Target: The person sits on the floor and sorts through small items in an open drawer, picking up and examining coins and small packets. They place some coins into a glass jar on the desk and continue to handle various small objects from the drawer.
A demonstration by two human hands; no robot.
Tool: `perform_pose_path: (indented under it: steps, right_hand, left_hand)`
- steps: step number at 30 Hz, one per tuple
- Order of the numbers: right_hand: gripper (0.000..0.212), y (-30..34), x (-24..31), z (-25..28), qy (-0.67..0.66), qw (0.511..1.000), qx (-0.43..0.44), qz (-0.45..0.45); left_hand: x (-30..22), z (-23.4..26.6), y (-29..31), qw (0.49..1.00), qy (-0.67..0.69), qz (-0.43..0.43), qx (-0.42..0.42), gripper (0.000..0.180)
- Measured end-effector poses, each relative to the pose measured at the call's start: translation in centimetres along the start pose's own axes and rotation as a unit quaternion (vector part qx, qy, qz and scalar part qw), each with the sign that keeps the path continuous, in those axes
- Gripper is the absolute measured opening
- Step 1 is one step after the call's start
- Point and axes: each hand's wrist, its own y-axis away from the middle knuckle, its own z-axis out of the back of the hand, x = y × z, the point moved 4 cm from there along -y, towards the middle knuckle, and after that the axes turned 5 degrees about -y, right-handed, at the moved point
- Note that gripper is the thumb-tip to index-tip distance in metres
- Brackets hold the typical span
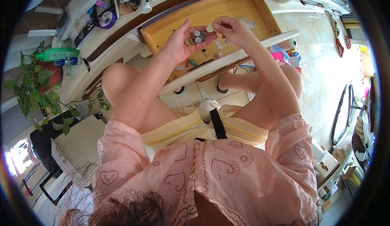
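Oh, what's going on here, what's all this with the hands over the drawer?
A seated person is handling coins over an open wooden drawer. The left hand, palm up, holds several coins. The right hand appears to pinch a single coin beside them. More small round pieces, probably coins too, lie in the drawer.

Drawer [231,8] open from above; walls [263,12] bound sides.
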Motion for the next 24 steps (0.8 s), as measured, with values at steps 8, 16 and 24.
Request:
perform_pose_path:
  steps: [8, 16, 24]
  right_hand:
    - [0.015, -1.0, 0.5, -0.9, 0.085, 0.986, -0.017, 0.142]
    - [0.015, -1.8, 1.0, -1.9, 0.108, 0.985, -0.037, 0.130]
    - [0.016, -5.1, -5.4, 0.4, 0.255, 0.967, 0.027, -0.004]
  left_hand:
    - [0.5, -0.3, -0.1, 1.000, 0.015, 0.024, 0.011, 0.068]
    - [0.4, -0.1, 0.2, 1.000, 0.006, 0.026, -0.003, 0.069]
    - [-0.2, 2.6, -0.4, 0.999, 0.015, -0.023, -0.034, 0.063]
